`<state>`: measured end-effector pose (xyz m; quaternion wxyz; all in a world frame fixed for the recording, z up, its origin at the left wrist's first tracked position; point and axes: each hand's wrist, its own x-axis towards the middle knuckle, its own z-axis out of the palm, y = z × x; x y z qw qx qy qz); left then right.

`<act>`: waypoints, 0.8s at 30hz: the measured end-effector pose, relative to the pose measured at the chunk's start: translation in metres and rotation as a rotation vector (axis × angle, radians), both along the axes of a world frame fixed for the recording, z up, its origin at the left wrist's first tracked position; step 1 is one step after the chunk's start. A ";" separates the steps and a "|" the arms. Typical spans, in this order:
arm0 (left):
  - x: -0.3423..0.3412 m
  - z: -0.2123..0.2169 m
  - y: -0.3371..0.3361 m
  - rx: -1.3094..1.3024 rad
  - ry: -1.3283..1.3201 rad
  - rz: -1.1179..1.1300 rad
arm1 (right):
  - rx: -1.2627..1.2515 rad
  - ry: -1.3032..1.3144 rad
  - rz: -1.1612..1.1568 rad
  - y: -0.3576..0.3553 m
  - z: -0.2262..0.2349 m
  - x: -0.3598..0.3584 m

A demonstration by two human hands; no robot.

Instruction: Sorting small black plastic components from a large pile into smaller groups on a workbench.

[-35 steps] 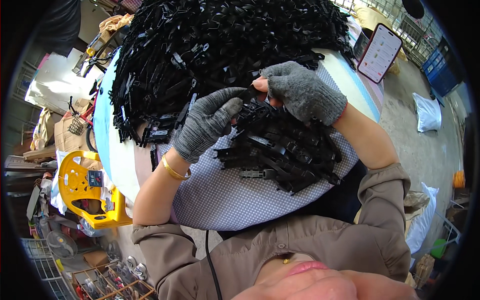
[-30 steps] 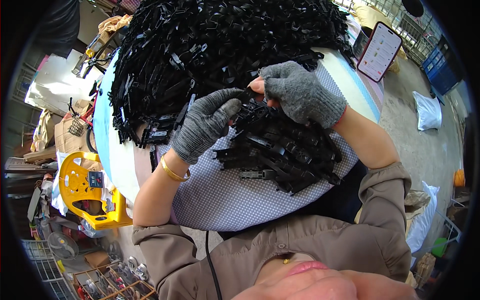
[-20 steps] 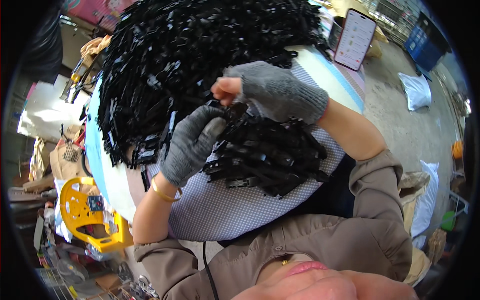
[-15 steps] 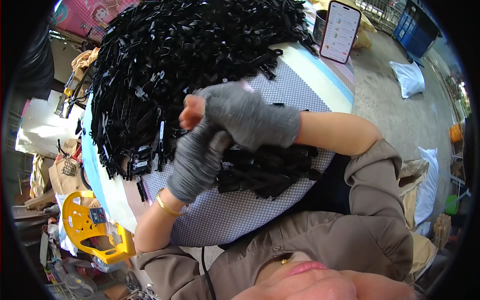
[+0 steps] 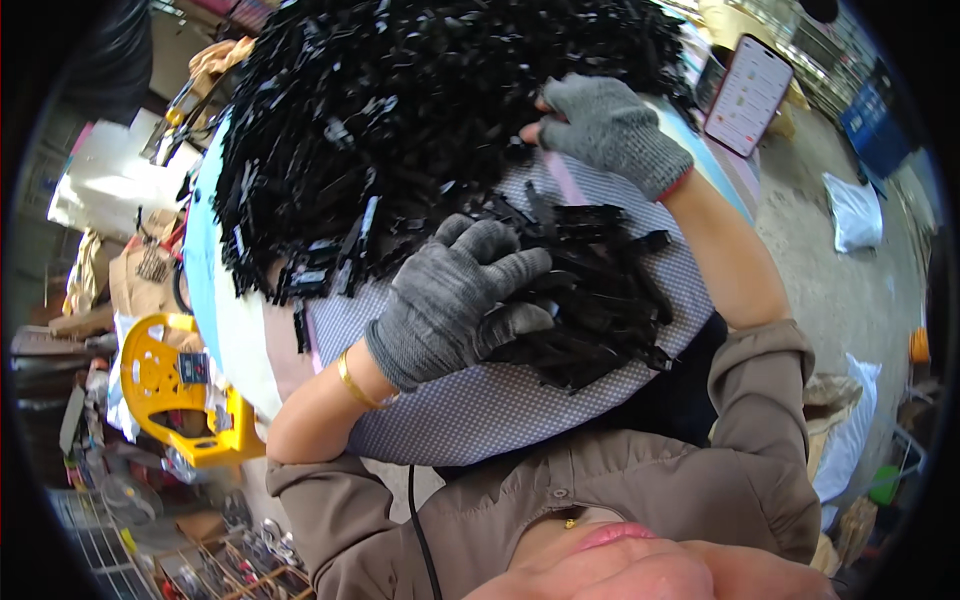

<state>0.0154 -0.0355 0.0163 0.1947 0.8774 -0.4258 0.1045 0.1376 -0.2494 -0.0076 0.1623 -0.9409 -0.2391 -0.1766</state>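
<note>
Both hands wear grey knit gloves; on the right, bare fingertips show. My left hand lies palm down against the left side of a small heap of narrow black pieces, fingers apart. Those pieces look like shiny plastic strips; their exact kind I cannot make out. At the right edge of a much larger pile of similar black pieces, my right hand reaches over with thumb and finger apart and nothing visible between them. A patterned cloth-covered table bears both heaps.
A phone with a lit screen leans against a dark cup at the far right table edge. Left of the table stands a yellow plastic chair. A white sack lies on the floor at right. A black cable hangs down my front.
My hands, together over the table's middle before, have parted. The right went up and right to the large pile's edge; the left settled by the small heap. The whole view has shifted slightly.
</note>
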 end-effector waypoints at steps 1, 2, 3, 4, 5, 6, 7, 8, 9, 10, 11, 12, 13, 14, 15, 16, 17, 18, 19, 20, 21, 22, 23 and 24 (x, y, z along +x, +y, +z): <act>0.003 0.001 0.006 0.002 -0.001 0.023 | -0.079 0.010 -0.049 0.001 -0.008 0.000; 0.007 0.001 0.013 -0.103 0.033 0.060 | -0.077 0.009 -0.030 0.003 -0.010 0.000; 0.011 0.001 0.020 -0.208 0.066 0.096 | -0.142 0.033 -0.038 0.006 -0.012 0.001; 0.019 -0.004 0.031 -0.285 0.156 0.265 | -0.208 0.057 -0.047 0.008 -0.013 0.002; 0.033 -0.009 0.048 -0.281 0.018 0.310 | -0.206 0.055 -0.031 0.012 -0.012 0.001; 0.038 -0.005 0.057 -0.107 -0.205 0.516 | -0.217 0.081 -0.048 0.013 -0.010 0.000; 0.045 -0.009 0.072 0.048 -0.237 0.684 | -0.228 0.106 -0.065 0.014 -0.009 0.000; 0.048 -0.006 0.074 0.191 -0.129 0.803 | -0.249 0.127 -0.052 0.012 -0.008 0.001; 0.050 -0.003 0.075 0.334 -0.017 0.917 | -0.249 0.125 -0.045 0.011 -0.008 0.000; 0.052 -0.004 0.075 0.334 -0.017 0.924 | -0.190 0.081 -0.031 0.009 -0.009 -0.002; 0.053 -0.007 0.073 0.351 0.008 0.892 | -0.131 0.040 -0.017 0.009 -0.010 -0.005; 0.053 -0.009 0.073 0.368 0.032 0.859 | -0.102 -0.001 -0.009 0.009 -0.011 -0.008; 0.054 -0.009 0.074 0.370 0.034 0.864 | -0.101 0.000 -0.004 0.012 -0.012 -0.008; 0.056 -0.010 0.074 0.349 0.035 0.861 | -0.104 -0.018 0.006 0.011 -0.014 -0.007; 0.057 -0.011 0.073 0.327 0.036 0.859 | -0.108 -0.036 0.016 0.011 -0.015 -0.006; 0.057 -0.010 0.073 0.325 0.036 0.855 | -0.110 -0.036 0.013 0.010 -0.016 -0.004; 0.056 -0.008 0.074 0.334 0.108 0.861 | -0.087 -0.006 0.020 0.010 -0.016 -0.001; 0.055 -0.006 0.074 0.343 0.180 0.866 | -0.063 0.024 0.028 0.009 -0.016 0.000; 0.053 -0.004 0.075 0.342 0.179 0.863 | -0.064 0.024 0.025 0.007 -0.013 -0.001; 0.049 -0.002 0.077 0.378 0.135 0.865 | -0.037 0.073 0.029 0.007 -0.006 -0.003; 0.046 -0.001 0.079 0.415 0.092 0.867 | -0.011 0.122 0.033 0.007 -0.001 -0.004; 0.046 -0.001 0.079 0.417 0.093 0.872 | 0.051 0.132 0.077 0.007 0.000 -0.008; 0.047 -0.001 0.078 0.478 0.130 0.856 | 0.052 0.132 0.082 0.007 -0.001 -0.010; 0.048 0.000 0.078 0.539 0.167 0.839 | 0.044 0.171 0.155 0.007 -0.003 -0.012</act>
